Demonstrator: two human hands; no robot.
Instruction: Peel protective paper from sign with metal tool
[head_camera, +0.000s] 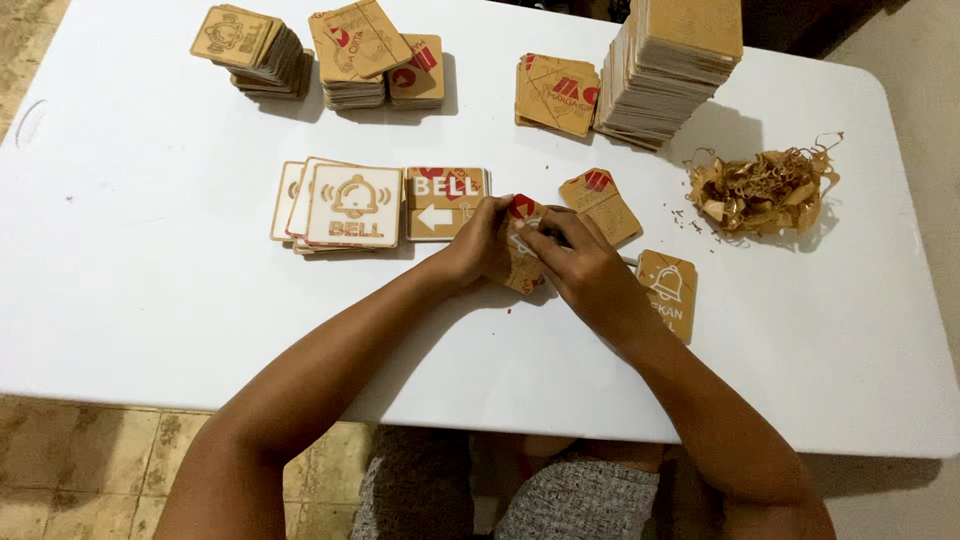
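**Square plaque in both hands, mid-tabletop**

Item: brown square plaque (522, 258) with a red corner patch, held just above the white tabletop (150, 300) near its front edge. Left hand (478, 245) pinches its left edge; right hand (590, 275) is closed over its face, fingertips seemingly picking at the covering. Likely light, stiff and thin; best taken by the edges.

Signs: white-faced bell plaques (345, 205) fanned left of centre; arrow plaque (445, 203) beside them; tall stack (670, 65) at the back edge; peeled scraps (765, 190) toward the right edge.
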